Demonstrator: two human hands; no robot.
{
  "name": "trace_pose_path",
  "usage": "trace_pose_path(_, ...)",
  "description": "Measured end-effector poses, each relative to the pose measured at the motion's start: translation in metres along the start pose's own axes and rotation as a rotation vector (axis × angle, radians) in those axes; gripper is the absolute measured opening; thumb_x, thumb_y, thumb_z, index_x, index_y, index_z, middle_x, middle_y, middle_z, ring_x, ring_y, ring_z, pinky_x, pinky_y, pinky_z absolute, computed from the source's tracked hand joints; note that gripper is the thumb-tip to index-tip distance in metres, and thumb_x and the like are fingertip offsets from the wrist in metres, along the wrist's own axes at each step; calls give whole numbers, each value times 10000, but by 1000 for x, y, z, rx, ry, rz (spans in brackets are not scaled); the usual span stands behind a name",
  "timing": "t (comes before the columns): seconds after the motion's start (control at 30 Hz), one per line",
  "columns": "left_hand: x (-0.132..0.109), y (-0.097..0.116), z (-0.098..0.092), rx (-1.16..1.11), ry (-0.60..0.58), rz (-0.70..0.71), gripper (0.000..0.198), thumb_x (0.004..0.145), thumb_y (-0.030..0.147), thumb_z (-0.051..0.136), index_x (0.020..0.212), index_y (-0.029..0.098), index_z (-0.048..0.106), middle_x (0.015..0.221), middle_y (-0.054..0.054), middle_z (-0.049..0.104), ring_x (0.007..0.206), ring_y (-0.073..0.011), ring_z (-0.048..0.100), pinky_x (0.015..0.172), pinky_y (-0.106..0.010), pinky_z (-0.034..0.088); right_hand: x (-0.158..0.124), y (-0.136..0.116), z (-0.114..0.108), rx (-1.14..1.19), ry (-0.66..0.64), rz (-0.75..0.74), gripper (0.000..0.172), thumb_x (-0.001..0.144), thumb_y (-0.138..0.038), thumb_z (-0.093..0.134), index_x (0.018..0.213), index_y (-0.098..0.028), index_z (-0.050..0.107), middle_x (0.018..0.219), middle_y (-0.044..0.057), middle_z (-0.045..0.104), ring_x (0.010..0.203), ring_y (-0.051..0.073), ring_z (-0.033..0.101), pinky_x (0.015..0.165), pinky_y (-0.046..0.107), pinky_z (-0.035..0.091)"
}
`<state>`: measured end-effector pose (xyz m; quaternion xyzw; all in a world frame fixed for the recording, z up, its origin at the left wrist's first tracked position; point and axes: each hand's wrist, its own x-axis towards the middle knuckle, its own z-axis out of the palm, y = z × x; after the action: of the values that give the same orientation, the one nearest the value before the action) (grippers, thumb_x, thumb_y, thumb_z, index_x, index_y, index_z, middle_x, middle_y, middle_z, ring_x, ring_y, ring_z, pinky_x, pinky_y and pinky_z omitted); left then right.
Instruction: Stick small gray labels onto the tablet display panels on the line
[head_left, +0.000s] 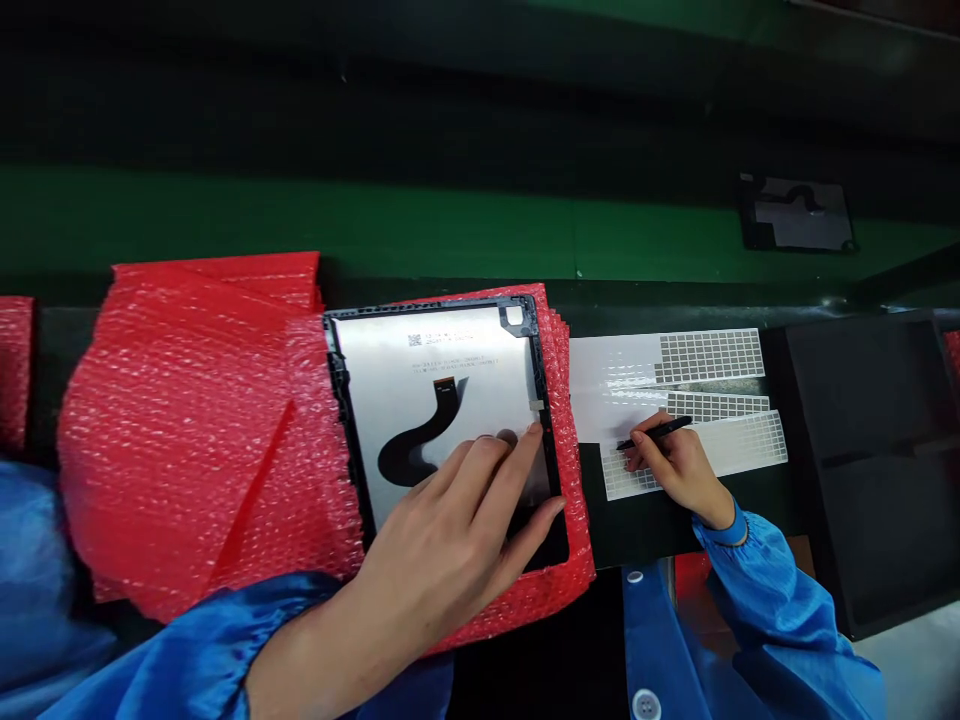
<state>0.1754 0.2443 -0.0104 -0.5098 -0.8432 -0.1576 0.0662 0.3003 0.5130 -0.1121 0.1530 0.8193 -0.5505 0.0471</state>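
Note:
A tablet display panel (382, 400) lies back side up, with a silver back, a black frame and a curved black flex cable (409, 445). My left hand (442, 540) rests over its lower right part, fingers stretched out, index fingertip on the right edge just below a small pale tab (537, 406). Beneath the panel is a stack of red bubble-wrap bags (574, 520). To the right, my right hand (679, 465) grips a slim black pen-like tool (667, 428), its tip at a white sheet of small grid-like stickers (622, 482).
More red bubble-wrap bags (187, 430) are piled on the left. Further sticker sheets (709, 356) lie behind my right hand. A black box or tray (877, 450) stands at the right. Another display panel (799, 215) lies on the green surface (450, 230) at the back right.

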Motion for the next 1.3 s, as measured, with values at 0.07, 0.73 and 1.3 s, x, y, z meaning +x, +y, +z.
trace_pose_path(0.07,-1,0,0,-31,-13,1,449,1056,285,573,1396,-9,552,1024,-148,665,934,-274,702,745,-369,635,1,2,0,86,-8,55,388,1082,-545,580,919,-207,678,792,60,762,658,225,774,622,344,629)
trace_pose_path(0.73,-17,-20,-27,-48,-53,166,367,1060,315,504,1226,93,744,1006,-120,782,877,-275,738,753,-407,612,24,-142,3,433,188,-125,260,1053,-443,684,922,-219,672,697,26,773,482,221,736,463,341,625)
trace_pose_path(1.3,-37,-26,-9,-58,-67,194,396,1021,216,511,1310,40,716,1056,-186,745,978,-356,677,817,-490,562,-10,-3,13,220,147,139,394,1014,-589,684,962,-207,602,695,33,773,606,210,773,570,308,611)
